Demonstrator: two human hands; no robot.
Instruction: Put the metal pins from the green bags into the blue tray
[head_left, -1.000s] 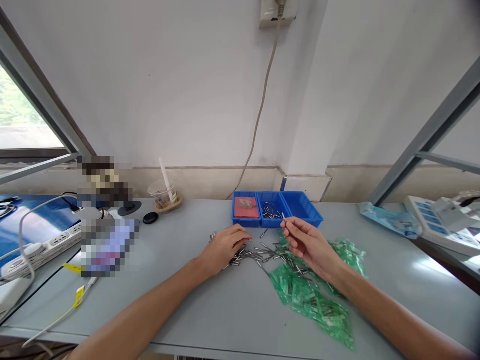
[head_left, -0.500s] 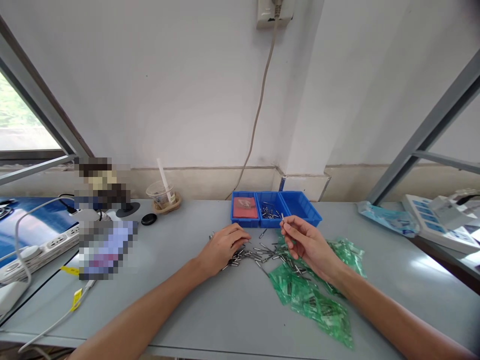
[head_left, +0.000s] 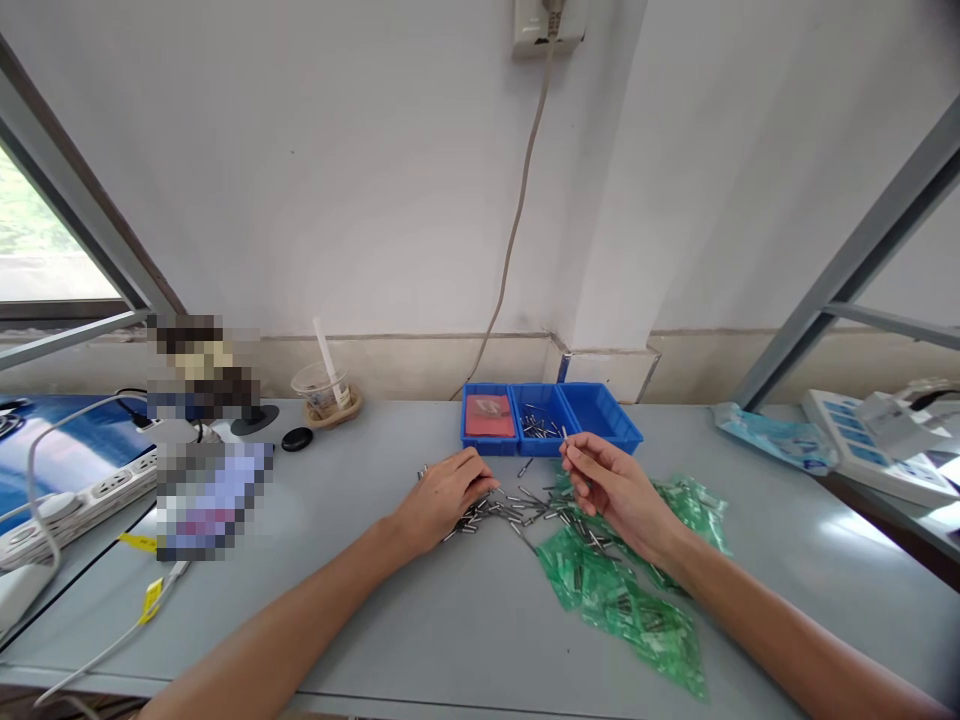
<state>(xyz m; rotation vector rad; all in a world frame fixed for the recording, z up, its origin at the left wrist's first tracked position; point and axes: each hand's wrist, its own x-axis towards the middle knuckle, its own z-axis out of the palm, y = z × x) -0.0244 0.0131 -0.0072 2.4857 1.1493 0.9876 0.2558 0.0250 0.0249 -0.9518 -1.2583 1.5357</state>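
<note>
Between the thumb and forefinger of my right hand (head_left: pixel 611 485) a small, thin metal pin (head_left: pixel 565 433) points upward, just in front of the blue trays. My left hand (head_left: pixel 444 500) rests on the left end of a loose pile of metal pins (head_left: pixel 529 508), its fingers curled and the thumb pressed to the forefinger. What its fingertips hold, if anything, is too small to make out. Green plastic bags (head_left: pixel 626 600) with more pins inside lie under and beside my right hand. Some pins are hidden beneath both hands.
Three joined blue trays (head_left: pixel 602 415) stand behind the pile; the middle one holds pins, the left one a red packet (head_left: pixel 489 415). Further left are a plastic cup (head_left: pixel 319 390), a black round lid (head_left: pixel 297 438) and a power strip (head_left: pixel 112 487). A light-blue packet (head_left: pixel 776 437) lies right.
Hardly anything differs. My left fingertips have shifted very slightly over the pins; my right hand keeps the pin in the same spot.
</note>
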